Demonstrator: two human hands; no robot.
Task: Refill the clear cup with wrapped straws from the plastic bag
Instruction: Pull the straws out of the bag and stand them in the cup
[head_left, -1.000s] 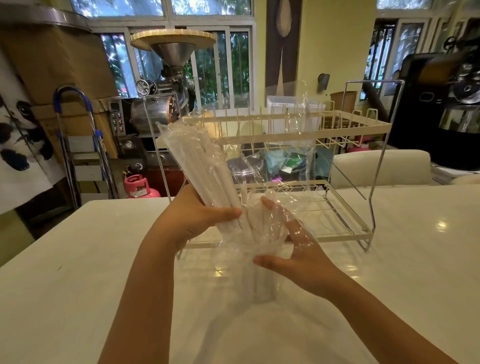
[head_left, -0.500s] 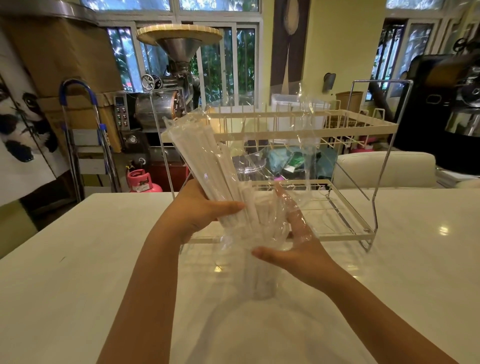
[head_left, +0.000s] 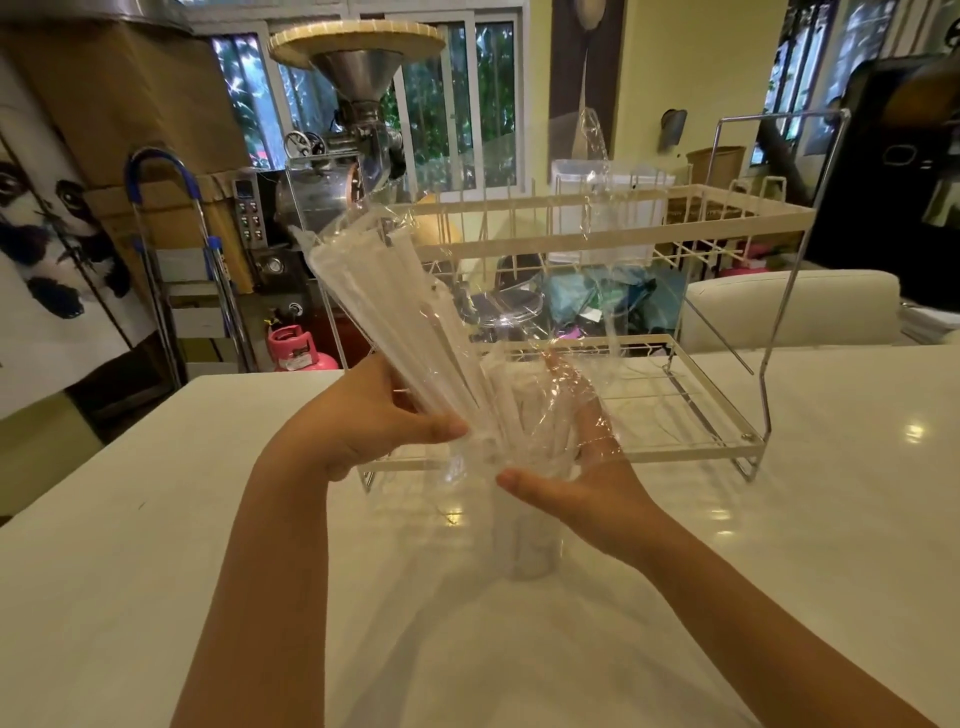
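Observation:
A clear plastic bag (head_left: 587, 312) of white wrapped straws (head_left: 384, 322) is held above the white table. My left hand (head_left: 374, 421) grips the straw bundle near its lower end, and the bundle leans up to the left. My right hand (head_left: 576, 467) wraps around the bag's crumpled plastic and the rim of the clear cup (head_left: 527, 545). The cup stands on the table beneath both hands, with straw ends reaching into it. Folds of plastic hide most of the cup's upper part.
A cream two-tier wire dish rack (head_left: 727, 441) stands just behind the hands on the white table (head_left: 156, 571). Beyond the table's far edge are a metal machine with a funnel (head_left: 358, 78), a pink gas cylinder (head_left: 296, 348) and a cream chair back (head_left: 789, 306).
The straw bundle has tilted further left and its lower ends have sunk toward the cup. Both hands keep their grip and have hardly shifted.

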